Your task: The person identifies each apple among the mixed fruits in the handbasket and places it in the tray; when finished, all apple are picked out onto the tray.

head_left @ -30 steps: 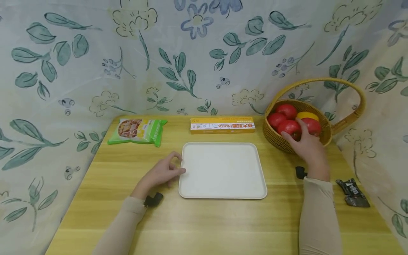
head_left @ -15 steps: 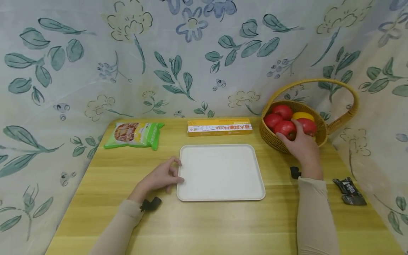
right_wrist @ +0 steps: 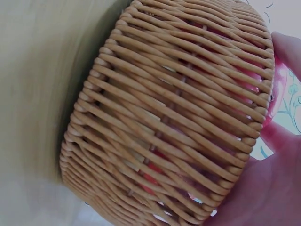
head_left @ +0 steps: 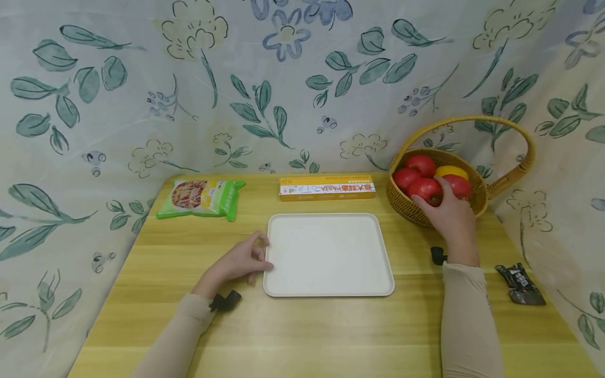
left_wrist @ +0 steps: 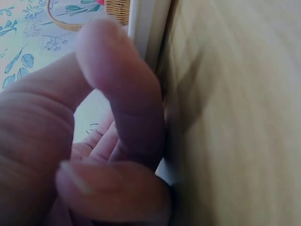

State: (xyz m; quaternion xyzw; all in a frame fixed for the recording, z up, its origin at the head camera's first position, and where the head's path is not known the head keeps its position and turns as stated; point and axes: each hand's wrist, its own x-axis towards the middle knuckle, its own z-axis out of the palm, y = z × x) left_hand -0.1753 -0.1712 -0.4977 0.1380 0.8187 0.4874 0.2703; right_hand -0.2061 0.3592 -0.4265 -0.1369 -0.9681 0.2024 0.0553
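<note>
At the back right stands a woven wicker basket with a tall looped handle, filled with several red apples and a smooth yellow item. My right hand reaches over its front rim, thumb and index finger either side of the front red apple. The right wrist view shows red between thumb and finger, behind the wicker wall. My left hand rests at the left edge of a white rectangular tray, fingers loosely bent, thumb and index tips right at its rim.
An orange-and-white pasta box lies behind the tray. A green food packet lies at the back left, and a small black wrapper at the right. Floral cloth hangs behind the wooden table.
The head view has shifted slightly. My left hand has slid a little toward the front along the tray's edge. My right hand stays at the apples in the basket.
</note>
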